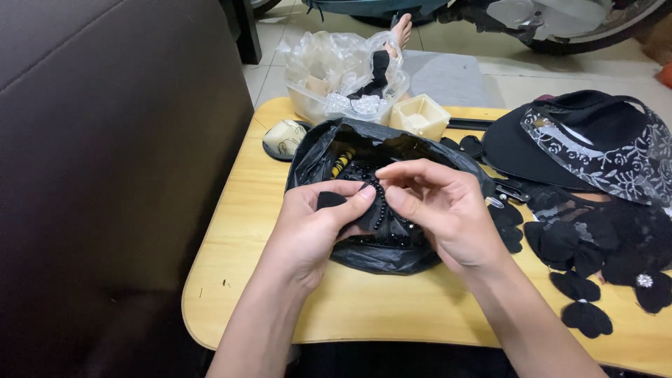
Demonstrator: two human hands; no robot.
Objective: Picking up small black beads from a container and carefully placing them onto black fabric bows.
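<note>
Two bare forearms are raised from the bottom edge of the frame and angled inward, so that they meet just below the centre. The left hand (pixel 315 224) is turned palm up and curled, its thumb pressed across the fingers. The right hand (pixel 437 210) is arched over beside it, back upward, fingertips (pixel 386 173) bent down and pinched close to the left thumb. Both wrists are slightly flexed.

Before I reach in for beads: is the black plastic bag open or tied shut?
Open: the black plastic bag gapes, showing black beads inside.
</note>
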